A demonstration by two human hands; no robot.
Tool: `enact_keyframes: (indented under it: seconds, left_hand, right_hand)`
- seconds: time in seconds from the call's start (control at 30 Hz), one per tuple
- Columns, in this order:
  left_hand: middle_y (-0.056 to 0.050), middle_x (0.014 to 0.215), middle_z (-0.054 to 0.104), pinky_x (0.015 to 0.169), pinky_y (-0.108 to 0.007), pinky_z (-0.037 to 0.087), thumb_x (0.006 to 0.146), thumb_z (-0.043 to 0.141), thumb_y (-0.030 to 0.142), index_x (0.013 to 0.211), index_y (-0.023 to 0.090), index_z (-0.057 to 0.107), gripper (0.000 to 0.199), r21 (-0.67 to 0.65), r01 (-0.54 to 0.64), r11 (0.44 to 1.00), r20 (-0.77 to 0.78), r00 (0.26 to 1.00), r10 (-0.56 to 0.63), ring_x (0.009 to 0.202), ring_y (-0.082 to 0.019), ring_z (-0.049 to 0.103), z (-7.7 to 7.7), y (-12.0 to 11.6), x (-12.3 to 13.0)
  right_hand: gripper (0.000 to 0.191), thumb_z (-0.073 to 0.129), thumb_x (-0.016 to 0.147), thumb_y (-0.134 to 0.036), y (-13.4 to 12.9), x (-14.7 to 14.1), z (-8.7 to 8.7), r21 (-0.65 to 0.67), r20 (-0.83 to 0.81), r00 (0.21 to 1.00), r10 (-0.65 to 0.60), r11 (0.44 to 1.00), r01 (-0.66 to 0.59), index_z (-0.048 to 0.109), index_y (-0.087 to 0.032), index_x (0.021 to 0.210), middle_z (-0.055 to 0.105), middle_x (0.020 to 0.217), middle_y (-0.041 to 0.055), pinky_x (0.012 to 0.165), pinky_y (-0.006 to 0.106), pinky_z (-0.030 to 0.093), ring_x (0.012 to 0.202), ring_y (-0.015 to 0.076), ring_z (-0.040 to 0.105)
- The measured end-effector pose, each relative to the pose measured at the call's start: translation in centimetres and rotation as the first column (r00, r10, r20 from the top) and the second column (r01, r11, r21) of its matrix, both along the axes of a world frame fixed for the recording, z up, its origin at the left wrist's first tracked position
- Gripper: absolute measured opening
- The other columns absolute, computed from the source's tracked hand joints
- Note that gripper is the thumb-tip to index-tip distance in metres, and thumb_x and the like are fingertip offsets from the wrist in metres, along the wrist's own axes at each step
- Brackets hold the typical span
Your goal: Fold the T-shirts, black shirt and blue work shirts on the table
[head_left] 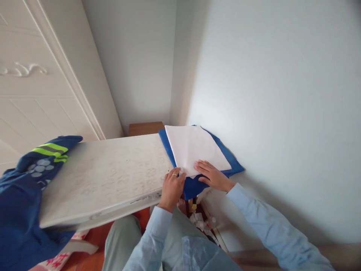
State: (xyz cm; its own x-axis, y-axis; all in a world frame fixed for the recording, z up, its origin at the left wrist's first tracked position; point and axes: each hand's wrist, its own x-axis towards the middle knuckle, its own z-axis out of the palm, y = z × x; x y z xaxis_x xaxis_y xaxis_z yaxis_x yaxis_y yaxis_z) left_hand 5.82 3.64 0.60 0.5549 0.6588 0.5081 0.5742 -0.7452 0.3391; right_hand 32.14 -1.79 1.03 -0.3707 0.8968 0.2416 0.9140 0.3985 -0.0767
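Observation:
A folded white cloth (196, 146) lies on top of a blue cloth (193, 187) at the right end of a white table (113, 169). My left hand (172, 188), with a ring on one finger, is at the near left corner of the white cloth, its fingers curled in a pinch on that corner. My right hand (213, 176) rests flat on the near edge of the white cloth, fingers stretched out. The blue cloth sticks out around the white one.
A dark blue garment (17, 199) with yellow-green stripes hangs over the table's left end. A white cabinet (50, 86) stands at left, a brown wooden surface (145, 128) behind the table. The wall (267, 94) borders the right side. Papers (199, 220) lie below.

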Motion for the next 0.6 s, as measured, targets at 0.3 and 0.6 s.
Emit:
enact_keyframes:
  seconds: [0.3,0.6]
  left_hand:
    - [-0.01,0.119,0.073,0.105,-0.05,0.051,0.097,0.055,0.014,0.111,0.019,0.073,0.023,0.083,0.019,0.996,0.245,0.969,-0.039,0.115,-0.027,0.066,-2.4,-2.2,-2.6]
    - [-0.006,0.08,0.072,0.072,-0.028,0.057,0.1,0.05,0.049,0.083,0.021,0.072,0.039,-0.559,0.157,0.814,0.619,0.732,0.284,0.076,-0.019,0.069,-11.0,-10.8,-3.8]
  right_hand:
    - [0.058,0.037,0.106,-0.053,-5.9,3.3,-3.5,0.19,-0.354,0.89,-0.287,0.91,0.369,0.061,-0.015,0.141,0.054,0.146,0.0142,0.121,0.051,0.038,0.141,0.026,0.048]
    - [0.066,0.047,0.092,-0.076,-9.6,-18.1,-13.3,-0.314,-0.916,0.082,-0.393,0.828,0.465,0.066,-0.015,0.077,0.065,0.074,0.0074,0.067,0.023,0.053,0.069,0.016,0.062]
